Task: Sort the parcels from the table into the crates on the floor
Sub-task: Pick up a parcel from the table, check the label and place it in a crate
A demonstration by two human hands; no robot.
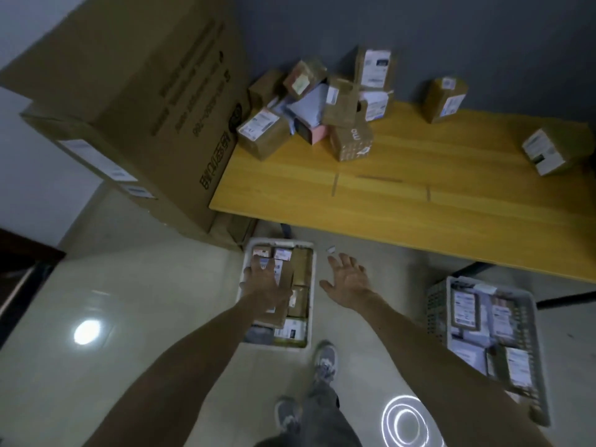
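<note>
Both hands empty over the floor, white crate nearly full.

Left hand spread flat above the white crate, fingers splayed, holding nothing; right hand open, palm up, over bare floor beside it. Crate packed to the rim with parcels; another dropped in would likely ride high and tip out. Grey basket at right is also well loaded. Remaining parcels sit on the yellow surface: a loose heap at its far left corner, two singles apart to the right. Pulling from the heap's base could topple it off the edge.
</note>
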